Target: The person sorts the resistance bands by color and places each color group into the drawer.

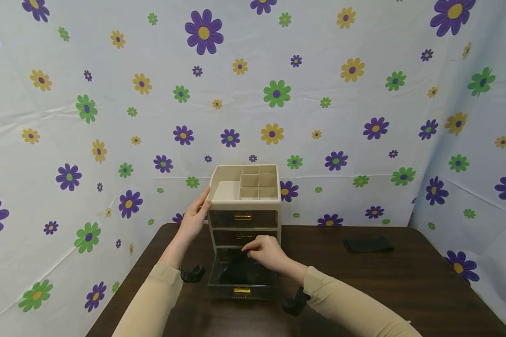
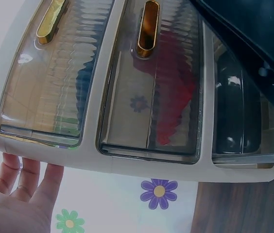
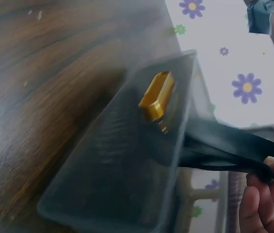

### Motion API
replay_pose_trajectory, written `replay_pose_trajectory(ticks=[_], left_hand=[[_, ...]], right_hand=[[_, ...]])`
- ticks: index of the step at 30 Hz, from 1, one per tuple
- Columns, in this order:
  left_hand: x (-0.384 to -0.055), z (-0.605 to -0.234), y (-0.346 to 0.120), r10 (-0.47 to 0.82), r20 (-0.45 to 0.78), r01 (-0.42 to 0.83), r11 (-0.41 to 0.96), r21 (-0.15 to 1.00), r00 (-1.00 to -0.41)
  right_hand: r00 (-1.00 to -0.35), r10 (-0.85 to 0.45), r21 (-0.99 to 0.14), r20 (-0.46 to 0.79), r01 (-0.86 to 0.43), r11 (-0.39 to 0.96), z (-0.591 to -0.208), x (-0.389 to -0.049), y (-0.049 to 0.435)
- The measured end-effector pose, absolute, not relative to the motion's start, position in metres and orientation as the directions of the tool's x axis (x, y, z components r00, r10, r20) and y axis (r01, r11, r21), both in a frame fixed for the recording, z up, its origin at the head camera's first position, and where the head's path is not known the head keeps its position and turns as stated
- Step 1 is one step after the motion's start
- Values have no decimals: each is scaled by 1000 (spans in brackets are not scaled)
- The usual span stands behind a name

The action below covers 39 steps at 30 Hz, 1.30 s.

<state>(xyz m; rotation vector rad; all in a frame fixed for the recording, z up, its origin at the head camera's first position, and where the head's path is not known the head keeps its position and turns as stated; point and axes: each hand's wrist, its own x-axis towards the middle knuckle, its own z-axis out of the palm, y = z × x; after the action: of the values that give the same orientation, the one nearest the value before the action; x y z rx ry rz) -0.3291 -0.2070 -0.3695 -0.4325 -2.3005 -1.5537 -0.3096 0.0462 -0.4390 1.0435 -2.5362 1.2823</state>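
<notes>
A cream desktop drawer organizer [image 1: 244, 205] with smoky clear drawers stands on the table. My left hand [image 1: 194, 217] holds its upper left side, the thumb at the front edge and the fingers along the side wall. The bottom drawer [image 1: 221, 292] is pulled out towards me. Over it, my right hand [image 1: 267, 252] pinches a piece of black cloth [image 3: 224, 141] between thumb and fingers. The cloth stretches from those fingertips down into the drawer. Through the middle drawer's front, a red cloth [image 2: 176, 102] shows, and a blue one [image 2: 85, 87] in the top drawer.
Another folded black cloth [image 1: 368, 244] lies at the right on the dark wooden table [image 1: 341, 281]. The organizer's top has open compartments [image 1: 249, 181]. Behind and beside the table hangs a white flowered sheet [image 1: 320, 117].
</notes>
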Motion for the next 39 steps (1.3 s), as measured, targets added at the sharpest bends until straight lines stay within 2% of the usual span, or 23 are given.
replay_pose_trajectory(ticks=[11,21,29,39], left_hand=[[-331,-372,-208,59,424,416,364,834,-904],[-307,-349,-198,71,392,388,386,837,-917],[-329,-371,-207,56,406,396,376,838,-912],[-329,-371,-207,50,416,403,381,832,-908]], right_hand=[[-793,-508,-630,335,-590,505,-456,-318,58],[-802,-519,-633,295,-571,523,-460,-320,62],[-811,-535,-638,237,-545,544,-456,-321,61],[-830,-525,-692,186,-490,530,-452,-321,61]])
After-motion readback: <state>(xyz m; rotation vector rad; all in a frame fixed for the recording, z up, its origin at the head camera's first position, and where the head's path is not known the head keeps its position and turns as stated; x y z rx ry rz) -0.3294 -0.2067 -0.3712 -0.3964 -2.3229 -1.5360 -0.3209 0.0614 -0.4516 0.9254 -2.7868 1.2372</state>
